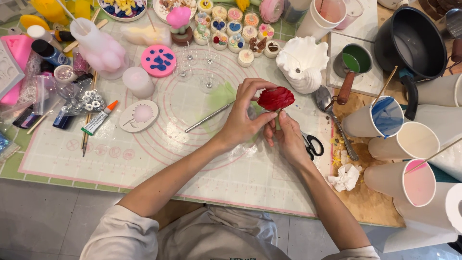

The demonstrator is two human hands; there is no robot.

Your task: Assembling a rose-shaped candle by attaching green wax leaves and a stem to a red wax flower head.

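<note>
Here, left hand (240, 120) and right hand (288, 137) arch inward, each grip pinching the red wax flower (275, 98).

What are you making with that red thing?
A person sits at a craft table, holding a red flower-shaped piece up over a mat. The left hand pinches its edge with the fingertips, and the right hand supports it from below. A thin metal tool lies on the mat beside the left hand, and scissors lie by the right. Cups of coloured liquid, small moulds and a dark pot stand around.
</note>
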